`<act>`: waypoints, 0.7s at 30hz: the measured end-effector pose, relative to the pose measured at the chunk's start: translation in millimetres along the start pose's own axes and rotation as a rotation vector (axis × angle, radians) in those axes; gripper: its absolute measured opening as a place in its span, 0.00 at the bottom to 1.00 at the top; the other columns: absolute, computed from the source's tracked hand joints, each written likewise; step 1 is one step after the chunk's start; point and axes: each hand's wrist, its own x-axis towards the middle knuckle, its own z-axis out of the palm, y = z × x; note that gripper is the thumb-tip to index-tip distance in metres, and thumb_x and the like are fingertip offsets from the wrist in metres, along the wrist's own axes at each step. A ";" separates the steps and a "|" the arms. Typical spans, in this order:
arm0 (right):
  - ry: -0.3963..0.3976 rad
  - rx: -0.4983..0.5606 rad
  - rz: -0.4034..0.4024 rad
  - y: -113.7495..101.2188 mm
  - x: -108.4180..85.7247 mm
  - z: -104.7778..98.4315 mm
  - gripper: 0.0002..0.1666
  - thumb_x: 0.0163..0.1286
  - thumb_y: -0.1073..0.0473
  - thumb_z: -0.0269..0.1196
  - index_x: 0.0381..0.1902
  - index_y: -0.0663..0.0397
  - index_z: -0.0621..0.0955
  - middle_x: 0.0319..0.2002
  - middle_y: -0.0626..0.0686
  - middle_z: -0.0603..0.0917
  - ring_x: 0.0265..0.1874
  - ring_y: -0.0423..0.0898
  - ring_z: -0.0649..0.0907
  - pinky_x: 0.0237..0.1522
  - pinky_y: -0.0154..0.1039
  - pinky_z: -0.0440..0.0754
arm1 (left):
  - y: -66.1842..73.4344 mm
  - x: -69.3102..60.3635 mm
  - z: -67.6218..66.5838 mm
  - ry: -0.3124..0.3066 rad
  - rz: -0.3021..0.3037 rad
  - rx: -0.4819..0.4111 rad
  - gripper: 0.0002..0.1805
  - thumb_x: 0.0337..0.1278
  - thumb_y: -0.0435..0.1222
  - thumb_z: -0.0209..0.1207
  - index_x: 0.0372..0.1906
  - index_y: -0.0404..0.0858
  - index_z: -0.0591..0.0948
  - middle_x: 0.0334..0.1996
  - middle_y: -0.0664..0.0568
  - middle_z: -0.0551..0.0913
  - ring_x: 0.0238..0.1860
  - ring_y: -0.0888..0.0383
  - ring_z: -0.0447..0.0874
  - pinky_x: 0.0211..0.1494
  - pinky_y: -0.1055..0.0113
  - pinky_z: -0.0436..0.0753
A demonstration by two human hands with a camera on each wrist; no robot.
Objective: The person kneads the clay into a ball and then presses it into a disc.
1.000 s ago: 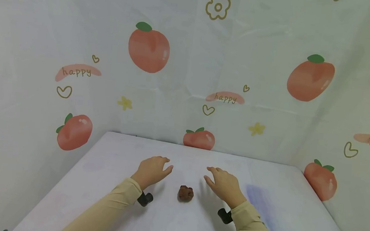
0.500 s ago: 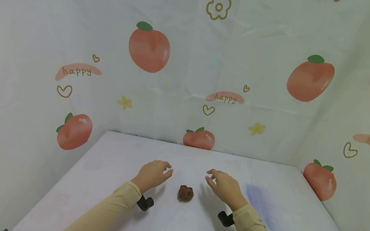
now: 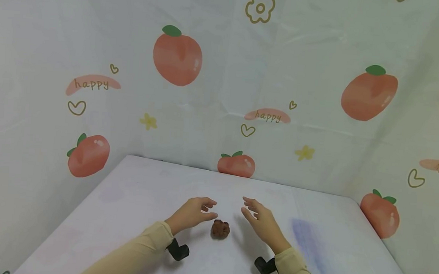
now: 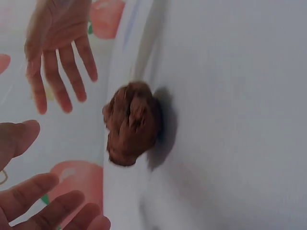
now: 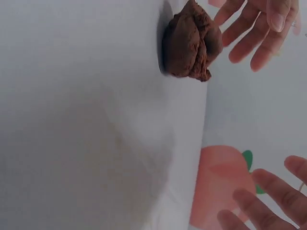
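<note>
Brown, knobbly lump point(image 3: 220, 229), soft-looking stuff, dead ctr in front of me on the white tabletop point(image 3: 131, 194), nothing pressing on it. Prob. sits there b/c both arms reach that spot equally well. L grip point(image 3: 193, 213): released, holding zip, fingers spread, thumb nearest the lump but apart from it acc. to the left wrist view. R grip point(image 3: 265, 223): also released, fingers loosely extended, holding nada, a bit farther off. Both hang above the tabletop w/ shadows under them; my guess, they're up there to leave room around the lump, palms facing across the gap so neither side blocks the other. Black wrist cams point(image 3: 178, 250) poke out below the cuffs, presumably angled so they see the lump past my fingers.

Vs ½ sec ago: L grip's come in rightward and a touch nearer me, thumb now right by the lump. R grip's edged slightly left, fingers straighter. Gap b/w them is narrower. Lump hasn't budged.
</note>
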 end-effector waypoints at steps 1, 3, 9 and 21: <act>0.001 0.030 0.000 0.1 -0.4 1.2 0.26 0.72 0.47 0.59 0.65 0.46 0.74 0.62 0.56 0.78 0.60 0.55 0.78 0.60 0.54 0.75 | -0.2 0.7 1.8 -0.009 0.001 -0.033 0.25 0.59 0.45 0.65 0.58 0.37 0.79 0.54 0.44 0.82 0.53 0.48 0.81 0.52 0.52 0.81; -0.001 0.074 0.009 0.7 -0.7 3.5 0.26 0.71 0.48 0.59 0.65 0.45 0.73 0.63 0.56 0.77 0.61 0.56 0.77 0.60 0.54 0.75 | -0.4 1.8 5.0 -0.026 0.004 -0.095 0.26 0.56 0.44 0.67 0.58 0.37 0.79 0.56 0.43 0.81 0.54 0.46 0.80 0.53 0.51 0.81; 0.001 0.129 0.025 0.5 -1.1 7.7 0.26 0.70 0.48 0.61 0.64 0.44 0.74 0.62 0.55 0.78 0.59 0.54 0.79 0.59 0.54 0.76 | -0.9 4.5 14.6 -0.079 -0.029 -0.188 0.29 0.50 0.41 0.71 0.58 0.36 0.78 0.56 0.41 0.80 0.56 0.44 0.78 0.55 0.49 0.80; -0.014 0.174 0.043 1.8 -1.1 11.6 0.23 0.71 0.52 0.60 0.63 0.42 0.75 0.62 0.54 0.78 0.59 0.52 0.79 0.61 0.55 0.75 | 0.7 4.6 29.1 -0.136 -0.075 -0.199 0.28 0.39 0.32 0.76 0.52 0.36 0.81 0.46 0.48 0.83 0.44 0.55 0.82 0.49 0.58 0.80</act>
